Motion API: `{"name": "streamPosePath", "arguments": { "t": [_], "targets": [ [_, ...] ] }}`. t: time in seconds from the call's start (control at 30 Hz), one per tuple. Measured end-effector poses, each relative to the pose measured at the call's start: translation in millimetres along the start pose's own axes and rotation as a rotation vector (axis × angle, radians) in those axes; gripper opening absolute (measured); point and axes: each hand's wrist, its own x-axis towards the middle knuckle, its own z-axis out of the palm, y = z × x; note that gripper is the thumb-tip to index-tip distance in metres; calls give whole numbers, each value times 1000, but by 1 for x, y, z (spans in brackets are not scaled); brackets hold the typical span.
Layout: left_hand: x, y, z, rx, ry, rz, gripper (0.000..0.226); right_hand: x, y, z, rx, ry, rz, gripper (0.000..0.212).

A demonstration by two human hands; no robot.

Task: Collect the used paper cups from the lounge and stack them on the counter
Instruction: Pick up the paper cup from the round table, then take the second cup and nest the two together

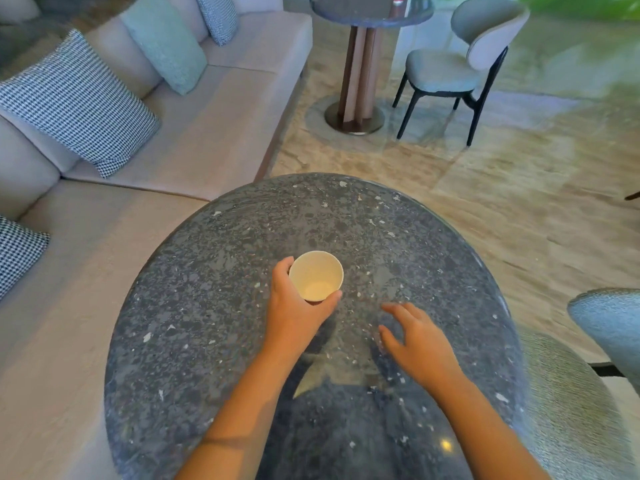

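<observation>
**One paper cup in my left hand**

My right hand hovers over the speckled tabletop, open and holding nothing, just to the right of the cup. My left hand has it already: the fingers and thumb curl around the paper cup. It stands upright near the tabletop's middle, its mouth toward me. I cannot tell if its base touches the stone. Beyond are the sofa and a second round table.
</observation>
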Motion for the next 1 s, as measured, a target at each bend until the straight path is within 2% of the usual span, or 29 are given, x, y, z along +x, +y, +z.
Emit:
{"name": "streamPosePath", "arguments": {
  "t": [0.3,0.6,0.77,1.0],
  "targets": [
    [-86,62,43,-144,-231,181,74,-110,35,-64,-95,194,89,43],
    [-203,122,95,-281,-543,361,67,-256,70,-118,-182,449,331,41],
    [-278,143,119,-338,-712,402,74,-346,89,-135,-173,573,446,40],
    [-380,156,161,-359,-935,402,69,-468,113,-140,-172,758,666,40]
  ]
}}
